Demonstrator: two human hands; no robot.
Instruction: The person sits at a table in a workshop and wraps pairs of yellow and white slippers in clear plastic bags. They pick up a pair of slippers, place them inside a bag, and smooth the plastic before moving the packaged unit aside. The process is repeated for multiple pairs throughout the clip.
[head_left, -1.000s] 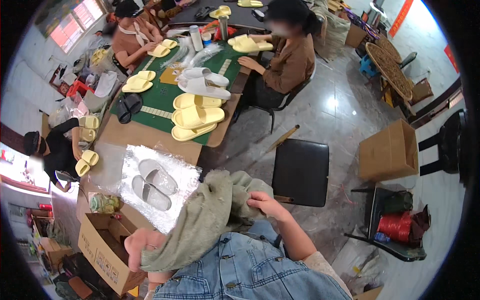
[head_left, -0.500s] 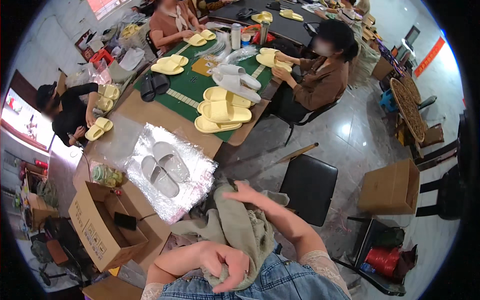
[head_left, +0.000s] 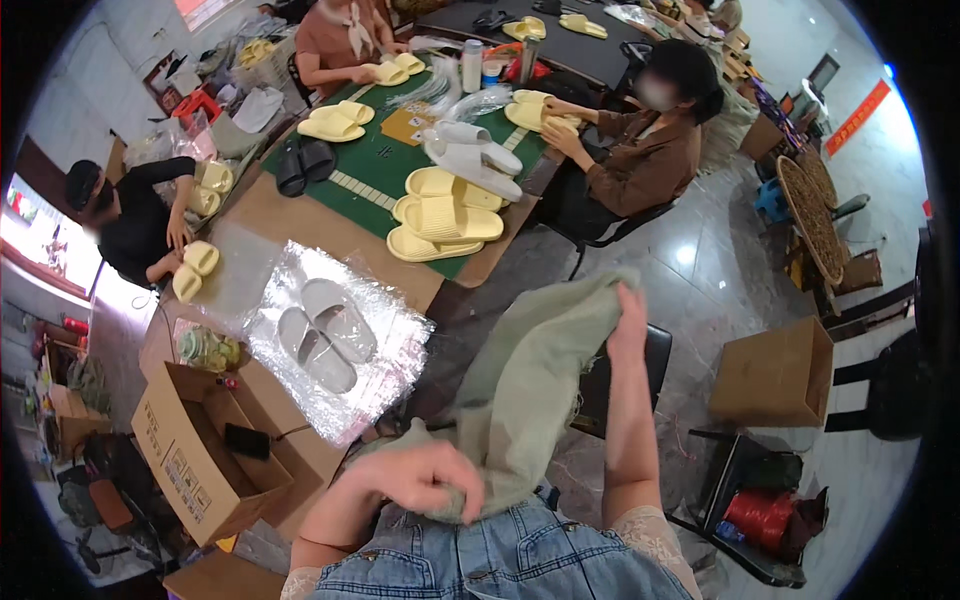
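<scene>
Frayed grey-green cloth [head_left: 530, 370] hangs in front of the denim garment [head_left: 480, 555], long axis slanting from lower left to upper right. Right hand [head_left: 628, 322] has the upper end, grip pinching a corner, arm extended. Left hand [head_left: 420, 480] sits at the lower end, fingers curled; can't tell if that grip pinches cloth. Black chair seat [head_left: 655, 372] behind the right forearm; grey slippers [head_left: 342, 318] on silvery sheet [head_left: 385, 400], desk [head_left: 395, 285], left of cloth.
</scene>
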